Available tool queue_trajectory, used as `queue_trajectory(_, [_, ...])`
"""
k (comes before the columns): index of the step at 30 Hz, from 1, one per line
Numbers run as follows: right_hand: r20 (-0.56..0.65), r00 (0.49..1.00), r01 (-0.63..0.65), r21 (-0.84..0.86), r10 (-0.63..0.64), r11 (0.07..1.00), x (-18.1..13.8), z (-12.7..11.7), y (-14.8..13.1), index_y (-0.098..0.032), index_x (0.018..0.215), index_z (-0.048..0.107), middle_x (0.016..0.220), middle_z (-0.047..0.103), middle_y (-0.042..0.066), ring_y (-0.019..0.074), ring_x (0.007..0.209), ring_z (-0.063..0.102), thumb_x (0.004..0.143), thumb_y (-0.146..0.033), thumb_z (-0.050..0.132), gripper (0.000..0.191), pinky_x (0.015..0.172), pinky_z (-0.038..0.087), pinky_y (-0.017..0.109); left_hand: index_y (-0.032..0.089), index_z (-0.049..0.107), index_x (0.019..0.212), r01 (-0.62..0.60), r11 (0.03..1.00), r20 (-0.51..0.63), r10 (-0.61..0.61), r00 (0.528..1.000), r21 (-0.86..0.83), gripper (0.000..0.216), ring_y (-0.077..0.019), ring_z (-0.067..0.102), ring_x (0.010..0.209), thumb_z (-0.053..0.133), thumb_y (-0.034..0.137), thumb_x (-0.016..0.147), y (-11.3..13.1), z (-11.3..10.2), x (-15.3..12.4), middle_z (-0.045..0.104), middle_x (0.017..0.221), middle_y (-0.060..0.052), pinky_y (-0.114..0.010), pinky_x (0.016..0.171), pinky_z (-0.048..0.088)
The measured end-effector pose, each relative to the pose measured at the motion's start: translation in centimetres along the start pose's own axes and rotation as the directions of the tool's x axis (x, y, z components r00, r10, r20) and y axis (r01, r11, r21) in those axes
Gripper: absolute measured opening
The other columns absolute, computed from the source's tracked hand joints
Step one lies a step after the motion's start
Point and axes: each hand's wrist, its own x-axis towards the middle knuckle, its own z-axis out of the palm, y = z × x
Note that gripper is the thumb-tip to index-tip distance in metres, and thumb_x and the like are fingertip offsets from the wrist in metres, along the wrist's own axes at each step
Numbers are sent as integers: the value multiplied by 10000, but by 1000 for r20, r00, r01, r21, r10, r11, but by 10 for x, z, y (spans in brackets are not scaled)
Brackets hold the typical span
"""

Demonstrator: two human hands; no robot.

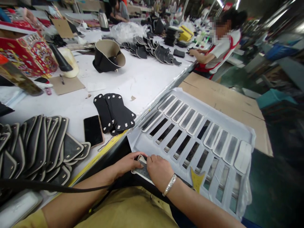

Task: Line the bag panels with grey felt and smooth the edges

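Note:
A dark grey panel with a pale edge lies low in front of my body, over the table's edge. My left hand grips its left end, thumb on the upper face and fingers curled round the rim. Across its right part my right hand is closed, with the fingertips bent down onto it and covering much of it. Just right of my hands is a light grey slotted plastic rack. Several pale-edged grey strips lie on its slats, and one whitish strip sits at its right end.
Stacked pale-edged dark panels fill the table's left front. Beside them lie a phone and black pieces with white tabs. A curved black piece stands further back. A co-worker sits at the far right of the table.

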Motion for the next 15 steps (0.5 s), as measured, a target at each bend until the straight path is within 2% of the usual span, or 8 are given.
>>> queue_trajectory(4, [33, 999, -33, -44, 34, 998, 2, -1, -12, -91, 927, 611, 813, 622, 129, 242, 722, 617, 839, -76, 437, 196, 560, 483, 322, 145, 568, 1001, -16, 1000, 22, 16, 1000, 27, 449, -118, 442, 625, 602, 183, 555, -1, -2, -3, 511, 674, 42, -226, 572, 346])
queue_trajectory(9, [42, 998, -46, -67, 49, 997, 2, 1, -13, -111, 904, 604, 818, 623, 118, 221, 740, 622, 878, -141, 443, 166, 591, 479, 304, 144, 566, 941, -115, 986, 67, 108, 992, 119, 393, -135, 458, 679, 586, 205, 553, -4, -6, -4, 518, 705, 36, -235, 612, 375])
queue_trajectory(15, [16, 988, -152, 57, 151, 987, -7, -3, -6, -157, 939, 609, 858, 638, 77, 192, 797, 619, 932, -286, 401, 245, 671, 450, 284, 137, 577, 941, -114, 979, 64, 105, 992, 168, 407, -145, 471, 684, 566, 191, 538, -7, -9, -4, 523, 706, 32, -242, 633, 388])
